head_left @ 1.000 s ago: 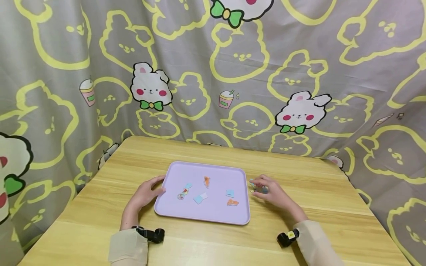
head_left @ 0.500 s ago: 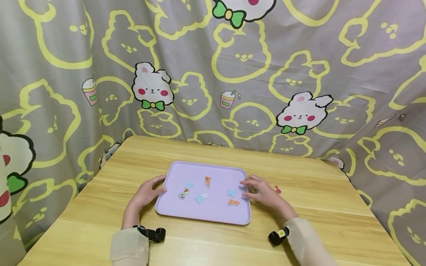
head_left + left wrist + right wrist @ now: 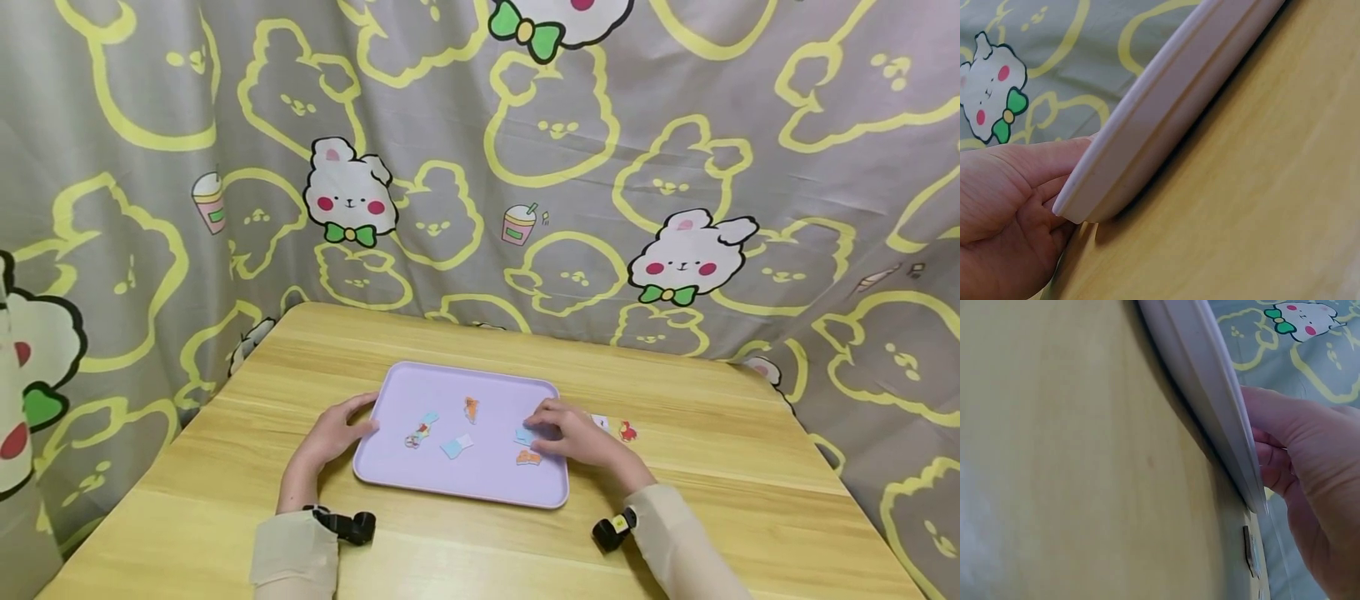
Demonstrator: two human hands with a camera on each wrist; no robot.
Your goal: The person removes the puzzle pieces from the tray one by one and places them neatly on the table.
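Note:
A lilac tray (image 3: 465, 487) lies on the wooden table, with several small flat picture pieces scattered on it. My left hand (image 3: 335, 432) grips the tray's left edge; in the left wrist view its thumb is at the rim and its other fingers bend close beside it. My right hand (image 3: 573, 432) reaches over the tray's right edge. Its thumb and forefinger stand apart around a light-blue piece (image 3: 522, 436), partly covering it. Just in front of that lies an orange piece (image 3: 528, 457). In the right wrist view the tray rim hides the fingertips.
Farther left on the tray are an orange piece (image 3: 471, 408), a blue-and-white piece (image 3: 455, 447) and a multicoloured group (image 3: 420, 431). Right of the tray, on the table, lie a white piece (image 3: 600, 422) and a red piece (image 3: 627, 430). A patterned curtain (image 3: 450, 167) hangs behind the table.
My right hand has moved left from the pieces beside the tray to over its right side, uncovering the white and red pieces. The left hand stays at the tray's edge.

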